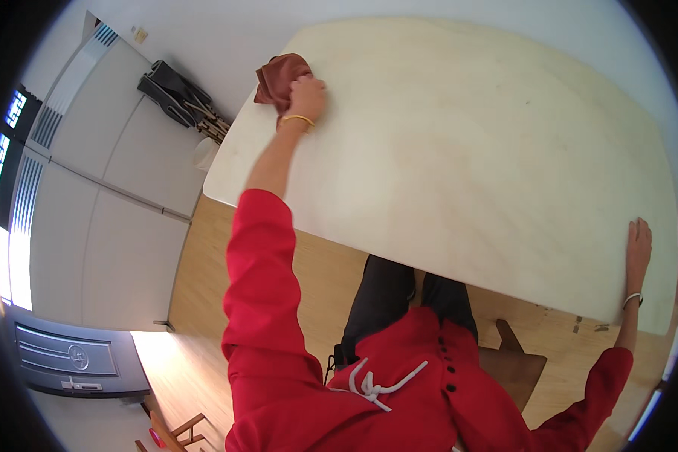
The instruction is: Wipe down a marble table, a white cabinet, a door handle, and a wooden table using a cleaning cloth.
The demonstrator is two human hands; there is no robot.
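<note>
At the far left part of a pale, marble-look tabletop, my left hand grips a reddish-brown cloth. The cloth is bunched, and one fold stands out past the fingers toward the table's left edge. A gold-coloured bangle circles my left wrist. My right hand rests on the tabletop near its right edge, holding nothing. Around that wrist is a light-coloured bracelet. Both arms are stretched wide apart, in red sleeves.
A wooden stool or chair stands partly under the table by my legs. Against the wall at left lean dark folded items beside a white bin. White cabinet doors and a grey door line the left side.
</note>
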